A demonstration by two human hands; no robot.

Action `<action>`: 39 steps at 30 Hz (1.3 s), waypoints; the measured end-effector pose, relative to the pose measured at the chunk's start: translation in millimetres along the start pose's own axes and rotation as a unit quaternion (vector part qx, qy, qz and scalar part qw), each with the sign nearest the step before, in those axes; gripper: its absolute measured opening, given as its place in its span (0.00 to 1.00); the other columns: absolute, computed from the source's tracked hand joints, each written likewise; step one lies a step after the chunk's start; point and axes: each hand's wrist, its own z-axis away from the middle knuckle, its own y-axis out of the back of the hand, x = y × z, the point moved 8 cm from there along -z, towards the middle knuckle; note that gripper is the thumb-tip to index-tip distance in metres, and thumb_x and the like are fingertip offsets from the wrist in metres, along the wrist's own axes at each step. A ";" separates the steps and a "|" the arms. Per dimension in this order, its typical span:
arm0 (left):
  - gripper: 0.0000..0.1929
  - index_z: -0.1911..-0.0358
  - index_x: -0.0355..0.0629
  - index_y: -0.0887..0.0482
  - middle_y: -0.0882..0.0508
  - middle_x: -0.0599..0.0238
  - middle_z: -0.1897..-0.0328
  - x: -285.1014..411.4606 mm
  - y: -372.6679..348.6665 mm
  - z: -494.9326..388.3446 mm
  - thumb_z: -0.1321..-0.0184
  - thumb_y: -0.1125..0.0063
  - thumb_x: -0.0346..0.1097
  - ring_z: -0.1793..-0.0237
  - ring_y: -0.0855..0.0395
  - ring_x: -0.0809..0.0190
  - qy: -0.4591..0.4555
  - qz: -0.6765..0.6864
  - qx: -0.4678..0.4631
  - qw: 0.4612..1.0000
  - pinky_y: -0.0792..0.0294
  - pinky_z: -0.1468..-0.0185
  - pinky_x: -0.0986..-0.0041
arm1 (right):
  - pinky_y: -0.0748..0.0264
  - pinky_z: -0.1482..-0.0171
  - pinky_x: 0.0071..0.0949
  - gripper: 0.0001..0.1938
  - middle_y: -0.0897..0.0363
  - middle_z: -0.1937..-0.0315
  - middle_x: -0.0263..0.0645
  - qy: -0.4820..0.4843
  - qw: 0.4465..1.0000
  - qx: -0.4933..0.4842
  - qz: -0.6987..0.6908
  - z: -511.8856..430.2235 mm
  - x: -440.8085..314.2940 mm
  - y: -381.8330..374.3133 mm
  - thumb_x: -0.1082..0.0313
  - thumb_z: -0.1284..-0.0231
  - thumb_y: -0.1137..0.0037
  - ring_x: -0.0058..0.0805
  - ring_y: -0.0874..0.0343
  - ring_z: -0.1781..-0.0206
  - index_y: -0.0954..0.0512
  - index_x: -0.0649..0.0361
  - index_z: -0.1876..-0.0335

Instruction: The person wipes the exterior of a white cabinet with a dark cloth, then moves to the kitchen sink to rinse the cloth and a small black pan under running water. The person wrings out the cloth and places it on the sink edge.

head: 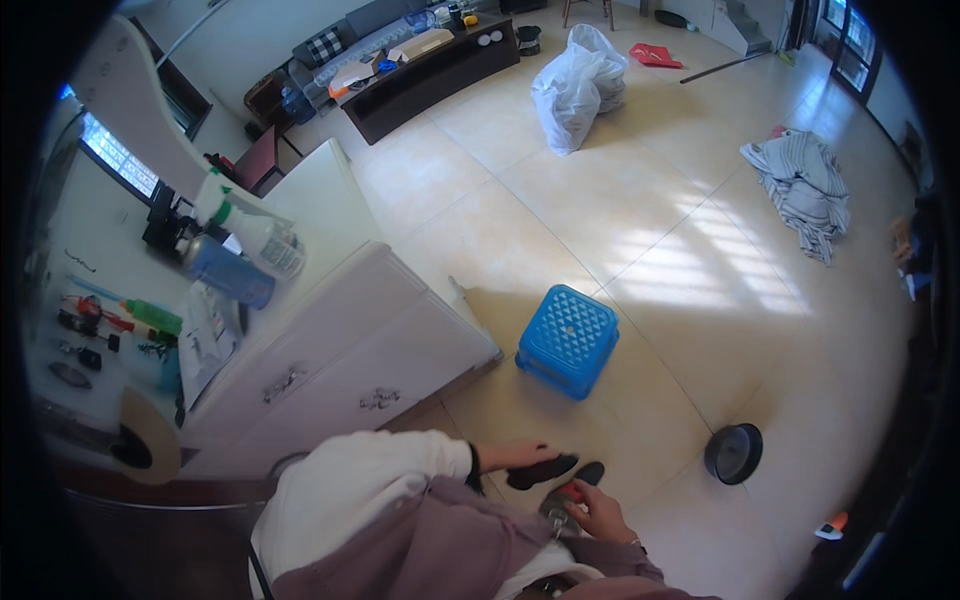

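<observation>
My left hand (517, 454) reaches out low in front of me, beside a black shoe (541, 472); whether it holds anything I cannot tell. To its right, my right hand (598, 513) has its fingers bent around a small red thing (571, 491), close to the other dark shoe (590, 472). Some metal links or a clasp (556, 517) show just below the red thing. Beyond my feet stands a blue plastic stool (571, 337) with a patterned seat. A round black basin (733, 454) lies on the tiles to the right.
A white dresser (330, 360) with spray bottles (229, 270) stands at the left. Farther off are a white plastic bag (577, 90), a striped cloth heap (802, 187), a red dustpan-like object (655, 55) and a long dark table (435, 75). An orange-and-white object (831, 526) lies lower right.
</observation>
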 end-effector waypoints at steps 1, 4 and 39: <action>0.28 0.52 0.42 0.24 0.19 0.59 0.60 21.9 -14.9 2.8 0.44 0.50 0.60 0.60 0.22 0.61 0.054 0.046 -0.039 0.997 0.28 0.64 0.68 | 0.25 0.60 0.40 0.30 0.23 0.59 0.46 -0.009 0.999 0.030 -0.029 12.2 -12.6 12.8 0.49 0.48 0.43 0.47 0.22 0.60 0.34 0.57 0.42; 0.30 0.41 0.49 0.35 0.26 0.61 0.51 118.8 -72.6 13.9 0.45 0.43 0.52 0.55 0.24 0.60 -0.014 0.106 -0.132 0.985 0.24 0.70 0.69 | 0.27 0.63 0.44 0.31 0.22 0.66 0.52 -0.081 0.976 0.202 -0.017 27.1 -27.5 71.6 0.51 0.55 0.38 0.53 0.23 0.63 0.35 0.59 0.47; 0.21 0.60 0.41 0.19 0.17 0.54 0.64 335.6 128.9 -3.7 0.39 0.55 0.52 0.60 0.20 0.49 -0.181 -0.298 0.200 0.916 0.30 0.58 0.64 | 0.29 0.72 0.38 0.05 0.24 0.79 0.44 0.203 0.938 0.113 0.258 -130.2 -183.9 333.8 0.67 0.48 0.44 0.45 0.23 0.74 0.25 0.59 0.72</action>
